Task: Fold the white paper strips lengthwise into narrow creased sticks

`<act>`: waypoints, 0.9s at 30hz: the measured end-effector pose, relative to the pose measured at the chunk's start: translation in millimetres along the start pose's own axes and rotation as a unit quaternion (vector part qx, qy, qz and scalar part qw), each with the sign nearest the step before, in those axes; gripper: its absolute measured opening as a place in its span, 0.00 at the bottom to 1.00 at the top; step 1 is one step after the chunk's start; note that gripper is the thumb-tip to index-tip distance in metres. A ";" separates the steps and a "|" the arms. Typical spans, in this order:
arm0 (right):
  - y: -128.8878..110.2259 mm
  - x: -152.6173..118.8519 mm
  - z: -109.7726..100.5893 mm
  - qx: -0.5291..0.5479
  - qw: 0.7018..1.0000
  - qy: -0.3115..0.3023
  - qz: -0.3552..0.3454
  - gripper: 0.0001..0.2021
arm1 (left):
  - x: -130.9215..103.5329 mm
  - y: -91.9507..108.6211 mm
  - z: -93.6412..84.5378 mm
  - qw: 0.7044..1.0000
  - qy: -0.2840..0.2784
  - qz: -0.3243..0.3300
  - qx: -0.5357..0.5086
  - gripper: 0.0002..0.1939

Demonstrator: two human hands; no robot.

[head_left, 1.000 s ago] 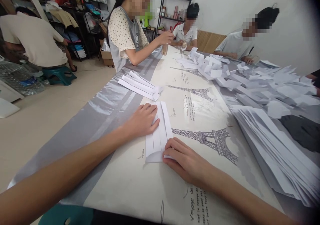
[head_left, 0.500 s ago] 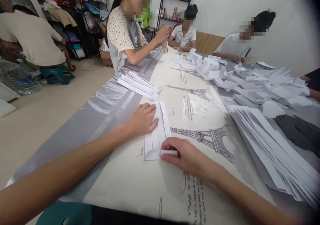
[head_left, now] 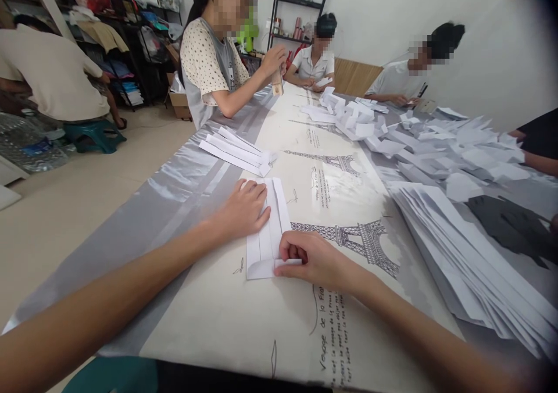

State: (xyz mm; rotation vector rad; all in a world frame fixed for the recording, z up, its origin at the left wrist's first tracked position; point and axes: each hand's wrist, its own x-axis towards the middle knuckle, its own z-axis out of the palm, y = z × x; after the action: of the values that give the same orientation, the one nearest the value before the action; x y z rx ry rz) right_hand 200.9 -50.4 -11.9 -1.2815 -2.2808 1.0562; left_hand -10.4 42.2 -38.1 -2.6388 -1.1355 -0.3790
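Note:
A long folded white paper [head_left: 264, 239] lies flat on the table in front of me, with creases along its length and its near end turned up. My left hand [head_left: 246, 207] rests on its left edge and upper part, fingers stretched out and pressing down. At the near right corner, my right hand [head_left: 307, 258] pinches the turned-up flap between thumb and fingers. Just beyond my left hand lie several folded white strips [head_left: 235, 152], overlapping one another.
A stack of long white papers [head_left: 466, 253] lies to the right, with a heap of loose white folded pieces [head_left: 436, 143] behind it. A black flat item [head_left: 501, 224] is beside them. Several people sit or stand around the patterned tablecloth [head_left: 209, 323]; one holds a small block [head_left: 278, 84].
The view has shifted slightly. My right hand has turned a little at the flap, its fingers curling more over the paper. My left hand stays on the paper.

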 end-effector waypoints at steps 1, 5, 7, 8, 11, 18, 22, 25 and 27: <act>0.1 0.8 -0.7 0.004 1.000 -0.002 -0.005 0.12 | 0.3 0.3 -0.8 1.000 -0.002 0.003 -0.001 0.21; 0.8 -0.4 -2.5 0.025 0.999 -0.013 -0.016 0.11 | 1.0 0.9 -3.0 1.000 -0.009 0.008 -0.024 0.20; 1.4 -3.4 -2.8 0.047 0.998 -0.023 -0.026 0.11 | 0.9 0.6 -2.9 1.000 -0.012 0.005 -0.029 0.20; 1.6 -4.9 -2.7 0.055 0.998 -0.026 -0.032 0.11 | 0.7 0.4 -2.7 0.999 -0.012 0.004 -0.030 0.20; 1.6 -8.2 -1.6 0.059 0.997 -0.023 -0.044 0.09 | 0.0 -0.3 -1.8 0.999 -0.010 0.004 -0.038 0.19; -3.6 -4.7 -3.4 0.041 0.998 -0.041 -0.005 0.05 | 0.2 -1.2 1.3 0.999 -0.010 0.002 -0.043 0.20; -5.7 -1.4 -7.5 0.043 0.997 -0.064 0.004 0.04 | 0.6 -2.0 4.2 0.999 -0.001 0.005 -0.046 0.20; -5.6 0.5 -8.9 0.051 0.996 -0.074 0.008 0.05 | 0.8 -2.1 4.2 0.999 0.000 0.004 -0.047 0.20; -5.3 1.3 -9.4 0.055 0.995 -0.079 0.008 0.06 | 0.9 -2.2 3.6 0.999 0.000 0.003 -0.048 0.20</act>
State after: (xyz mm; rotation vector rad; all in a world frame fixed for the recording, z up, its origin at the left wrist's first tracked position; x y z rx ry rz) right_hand 202.5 -46.8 -1.7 -1.2137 -2.2920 1.3115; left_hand -10.8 45.4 -41.0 -2.7244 -1.1378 -0.4426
